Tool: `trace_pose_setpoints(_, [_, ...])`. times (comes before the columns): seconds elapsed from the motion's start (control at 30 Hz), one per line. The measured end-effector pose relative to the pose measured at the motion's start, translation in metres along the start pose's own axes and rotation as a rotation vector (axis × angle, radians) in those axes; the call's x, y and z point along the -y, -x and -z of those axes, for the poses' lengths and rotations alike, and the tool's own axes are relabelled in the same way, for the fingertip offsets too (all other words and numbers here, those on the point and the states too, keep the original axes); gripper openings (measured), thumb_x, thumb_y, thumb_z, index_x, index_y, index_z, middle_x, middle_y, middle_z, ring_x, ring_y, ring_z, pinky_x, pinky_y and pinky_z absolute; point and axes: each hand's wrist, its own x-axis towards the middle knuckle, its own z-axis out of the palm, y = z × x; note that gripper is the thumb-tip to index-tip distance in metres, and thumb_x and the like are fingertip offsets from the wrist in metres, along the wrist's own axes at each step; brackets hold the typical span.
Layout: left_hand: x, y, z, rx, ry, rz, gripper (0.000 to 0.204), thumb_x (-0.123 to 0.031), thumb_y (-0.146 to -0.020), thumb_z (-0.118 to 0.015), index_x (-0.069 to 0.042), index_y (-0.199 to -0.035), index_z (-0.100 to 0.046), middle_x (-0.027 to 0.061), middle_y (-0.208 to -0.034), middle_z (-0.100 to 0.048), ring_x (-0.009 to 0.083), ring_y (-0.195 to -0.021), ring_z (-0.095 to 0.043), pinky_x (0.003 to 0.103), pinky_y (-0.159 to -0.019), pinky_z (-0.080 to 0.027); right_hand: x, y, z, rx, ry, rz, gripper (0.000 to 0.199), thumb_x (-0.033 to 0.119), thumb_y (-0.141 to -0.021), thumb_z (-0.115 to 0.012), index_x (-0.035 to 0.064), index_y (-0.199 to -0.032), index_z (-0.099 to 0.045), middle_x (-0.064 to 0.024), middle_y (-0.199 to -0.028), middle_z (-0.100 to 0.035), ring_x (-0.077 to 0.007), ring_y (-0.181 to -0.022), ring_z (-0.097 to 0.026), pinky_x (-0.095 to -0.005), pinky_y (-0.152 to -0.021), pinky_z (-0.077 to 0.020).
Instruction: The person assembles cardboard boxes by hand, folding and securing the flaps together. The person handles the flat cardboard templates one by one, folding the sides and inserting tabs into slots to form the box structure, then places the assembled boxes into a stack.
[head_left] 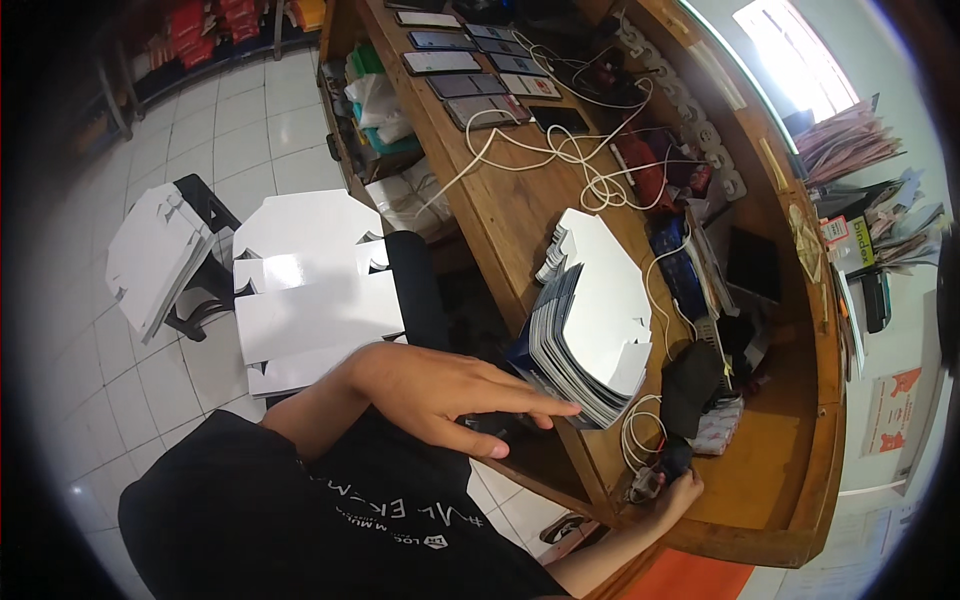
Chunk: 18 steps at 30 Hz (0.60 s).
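At the left, over glossy pale floor tiles, a thick bundle of die-cut white card with angled corners lay on a black stool; beside it, a wider pile of flat box blanks, smooth, white and notched along the creases, covered most of a dark seat; the left hand stretched out to the right of that pile, palm down, its fingers extended and somewhat spread, its thumb apart, nothing in its grasp; rows of flat, glassy phones covered the far part of the brown wooden desk; nearer, a curved, fanned stack of card blanks (white on top, dark blue along some of its layered edges) rested on the desk, its lower corner just by the left fingertips, though contact could not be told; the right hand was at the desk's near end, its fingers against or just beside a small dark object, and whether they pinched it could not be told; farther right, a loose sheaf of pinkish papers stood fanned by the wall.
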Motion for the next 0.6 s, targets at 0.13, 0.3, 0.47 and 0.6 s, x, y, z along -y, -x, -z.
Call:
trace_pose_setpoints(0.13, [0.000, 0.003, 0.001, -0.001, 0.033, 0.025, 0.072, -0.018, -0.102, -0.059, 0.000, -0.160, -0.022, 0.0236, -0.143, -0.054, 0.0366, -0.131, -0.054, 0.043, -0.112, -0.040, -0.025, -0.044, -0.008, -0.046, -0.362, -0.097, 0.032, 0.006, -0.098, -0.046, -0.0111, -0.121, -0.060, -0.0160, -0.096, -0.064, -0.0225, -0.071, -0.059, -0.0328, -0.054, -0.0484])
trace_pose_setpoints(0.3, [0.000, 0.001, 0.001, 0.040, 0.062, 0.073, 0.072, -0.017, -0.101, -0.060, 0.000, -0.160, -0.023, 0.0232, -0.145, -0.053, 0.0374, -0.132, -0.053, 0.043, -0.112, -0.040, -0.054, -0.121, -0.006, 0.070, -0.934, -0.239, 0.029, 0.005, -0.102, -0.048, -0.0099, -0.125, -0.058, -0.0149, -0.108, -0.065, -0.0247, -0.091, -0.061, -0.0373, -0.071, -0.0525])
trace_pose_setpoints(0.47, [0.002, -0.001, 0.001, 0.051, 0.064, 0.083, 0.072, -0.017, -0.101, -0.060, 0.000, -0.161, -0.022, 0.0232, -0.145, -0.053, 0.0368, -0.132, -0.053, 0.043, -0.111, -0.041, -0.005, -0.108, -0.050, 0.021, -0.528, -0.166, 0.030, 0.005, -0.103, -0.047, -0.0094, -0.128, -0.056, -0.0166, -0.114, -0.067, -0.0263, -0.103, -0.062, -0.0400, -0.080, -0.0553])
trace_pose_setpoints(0.6, [0.003, -0.007, 0.003, 0.060, 0.065, 0.073, 0.072, -0.018, -0.102, -0.060, 0.000, -0.161, -0.022, 0.0234, -0.144, -0.053, 0.0369, -0.131, -0.054, 0.043, -0.110, -0.042, -0.029, -0.148, -0.049, 0.083, -0.356, -0.102, 0.029, 0.003, -0.097, -0.051, -0.0083, -0.122, -0.061, -0.0152, -0.104, -0.068, -0.0275, -0.091, -0.066, -0.0414, -0.074, -0.0566])
